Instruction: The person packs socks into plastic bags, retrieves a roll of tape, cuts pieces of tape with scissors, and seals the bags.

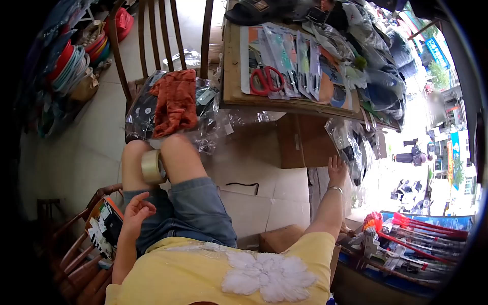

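My left hand point(138, 209) is raised over my lap beside my thigh, its fingers partly bent and apart, holding nothing. A roll of clear tape point(153, 166) is wedged between my knees. On the right, my right hand point(336, 169) reaches out with spread fingers to plastic-wrapped dark items point(352, 147) hanging at the table's corner; whether it touches them is unclear. A folded rust-coloured cloth point(176, 101) lies on plastic-bagged dark items point(141, 114) on the chair in front of my knees. Red-handled scissors point(266, 80) rest on packaged goods on the wooden table point(233, 76).
Cardboard boxes point(300, 145) stand under the table. Bagged shoes point(384, 84) crowd its right side. A tray of red-handled items point(422, 239) is at lower right. Stacked coloured goods point(71, 66) stand at upper left. A wooden chair point(84, 254) is at lower left. Outside, a person point(418, 156) is visible.
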`<state>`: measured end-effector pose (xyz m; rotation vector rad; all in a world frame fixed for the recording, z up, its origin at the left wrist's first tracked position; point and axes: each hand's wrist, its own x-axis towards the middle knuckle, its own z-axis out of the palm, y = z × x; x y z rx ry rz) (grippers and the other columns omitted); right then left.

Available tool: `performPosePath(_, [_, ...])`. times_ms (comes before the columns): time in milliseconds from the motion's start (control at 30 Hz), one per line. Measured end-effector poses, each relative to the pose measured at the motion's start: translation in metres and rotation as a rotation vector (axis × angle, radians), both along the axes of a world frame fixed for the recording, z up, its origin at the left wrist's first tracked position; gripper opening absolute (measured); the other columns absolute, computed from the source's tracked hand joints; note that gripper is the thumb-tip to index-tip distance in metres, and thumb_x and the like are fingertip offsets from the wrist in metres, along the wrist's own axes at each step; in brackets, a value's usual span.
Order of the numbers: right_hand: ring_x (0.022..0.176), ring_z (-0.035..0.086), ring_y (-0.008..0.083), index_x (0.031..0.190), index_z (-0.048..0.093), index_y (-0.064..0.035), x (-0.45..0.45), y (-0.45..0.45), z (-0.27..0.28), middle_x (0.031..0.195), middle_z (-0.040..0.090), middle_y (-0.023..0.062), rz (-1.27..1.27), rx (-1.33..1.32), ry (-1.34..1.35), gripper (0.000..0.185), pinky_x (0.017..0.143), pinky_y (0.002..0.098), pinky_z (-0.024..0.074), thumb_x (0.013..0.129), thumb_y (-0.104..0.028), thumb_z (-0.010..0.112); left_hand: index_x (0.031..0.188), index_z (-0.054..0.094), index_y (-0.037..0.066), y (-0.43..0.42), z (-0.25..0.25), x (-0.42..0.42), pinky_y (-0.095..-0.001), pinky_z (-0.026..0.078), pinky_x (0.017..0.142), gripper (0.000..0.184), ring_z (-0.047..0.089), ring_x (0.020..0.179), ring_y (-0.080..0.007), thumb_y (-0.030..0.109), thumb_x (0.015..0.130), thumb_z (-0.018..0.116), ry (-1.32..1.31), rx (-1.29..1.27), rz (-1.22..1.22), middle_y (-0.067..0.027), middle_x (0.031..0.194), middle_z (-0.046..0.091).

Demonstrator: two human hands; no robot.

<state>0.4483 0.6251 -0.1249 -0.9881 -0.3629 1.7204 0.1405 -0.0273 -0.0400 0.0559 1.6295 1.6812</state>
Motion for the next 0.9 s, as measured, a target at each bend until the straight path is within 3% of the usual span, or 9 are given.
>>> performPosePath(100, [0.118,0.046,0.0338,0.108,0.053,-0.0031,0.001,0.010,-0.024,0.124,0.050,0.0133,0.210,0.130,0.104,0.024,0.094,0.0533,0.0435,0.091,-0.020,0.054,0.128,0.046,0.004,0.002,0.001,-0.011,-0.0304,0.049,0.081,0.043,0.059,0.089,-0.0167,0.009,0.087,0.057,0.006,-0.057,-0.005,-0.0079,0.095,0.061])
performPosePath(200, [0.114,0.050,0.0303,0.124,0.044,-0.0065,-0.043,-0.015,-0.016,0.127,0.048,0.0130,0.296,-0.021,-0.195,0.042,0.093,0.0466,0.0462,0.090,-0.026,0.057,0.124,0.050,0.002,-0.004,0.002,-0.034,-0.0280,0.048,0.079,0.036,0.059,0.088,-0.0145,0.006,0.089,0.054,0.114,-0.096,0.024,-0.0052,0.094,0.060])
performPosePath(367, [0.088,0.060,0.0174,0.120,0.050,-0.0082,-0.172,-0.146,0.002,0.101,0.061,0.0055,0.694,0.250,-0.622,0.037,0.073,0.0326,0.0499,0.087,-0.022,0.060,0.118,0.056,0.004,0.014,-0.023,-0.105,-0.0251,0.048,0.076,0.030,0.057,0.088,-0.0114,0.004,0.088,0.054,0.350,-0.152,0.233,-0.0031,0.094,0.059])
performPosePath(433, [0.086,0.059,0.0122,0.123,0.050,-0.0027,-0.217,-0.196,-0.007,0.102,0.061,0.0063,0.944,0.605,-0.707,0.038,0.069,0.0220,0.0475,0.088,-0.017,0.058,0.115,0.057,0.004,0.023,-0.042,-0.132,-0.0248,0.048,0.075,0.028,0.057,0.088,-0.0111,0.005,0.086,0.057,0.391,-0.118,0.264,-0.0039,0.095,0.059])
performPosePath(533, [0.085,0.059,0.0120,0.115,0.057,0.0003,-0.288,-0.259,-0.011,0.104,0.062,0.0065,1.200,0.888,-0.773,0.029,0.072,0.0229,0.0474,0.089,-0.012,0.058,0.116,0.056,0.004,0.042,-0.047,-0.143,-0.0287,0.046,0.082,0.032,0.056,0.095,-0.0153,0.010,0.084,0.060,0.506,-0.117,0.129,-0.0067,0.102,0.058])
performPosePath(667, [0.092,0.058,0.0240,0.115,0.056,0.0034,-0.386,-0.313,0.011,0.102,0.061,0.0144,1.107,1.370,-0.797,0.041,0.081,0.0308,0.0461,0.081,-0.016,0.067,0.121,0.051,0.006,0.060,-0.006,-0.123,-0.0409,0.037,0.098,0.052,0.050,0.113,-0.0292,0.019,0.074,0.070,0.985,-0.374,-0.277,-0.0150,0.117,0.053])
performPosePath(733, [0.104,0.052,0.0331,0.121,0.051,0.0033,-0.430,-0.328,-0.002,0.110,0.055,0.0196,0.904,1.538,-0.925,0.062,0.090,0.0386,0.0411,0.072,-0.027,0.074,0.120,0.053,0.007,0.063,-0.011,-0.105,-0.0430,0.035,0.100,0.055,0.045,0.116,-0.0339,0.018,0.070,0.072,0.982,-0.358,-0.210,-0.0182,0.121,0.049])
performPosePath(833, [0.115,0.045,0.0400,0.137,0.027,0.0036,-0.463,-0.350,-0.015,0.125,0.044,0.0279,1.060,1.308,-1.230,0.101,0.098,0.0424,0.0372,0.061,-0.038,0.080,0.121,0.053,0.008,0.067,-0.017,-0.086,-0.0452,0.030,0.104,0.059,0.036,0.123,-0.0396,0.016,0.067,0.074,0.975,-0.357,-0.155,-0.0222,0.130,0.040])
performPosePath(900, [0.108,0.053,0.0408,0.137,0.026,0.0034,-0.472,-0.354,-0.020,0.119,0.052,0.0285,1.249,1.126,-1.320,0.096,0.092,0.0410,0.0436,0.064,-0.032,0.077,0.122,0.052,0.008,0.066,-0.019,-0.081,-0.0454,0.028,0.105,0.060,0.031,0.127,-0.0406,0.015,0.067,0.074,0.981,-0.362,-0.162,-0.0230,0.135,0.034])
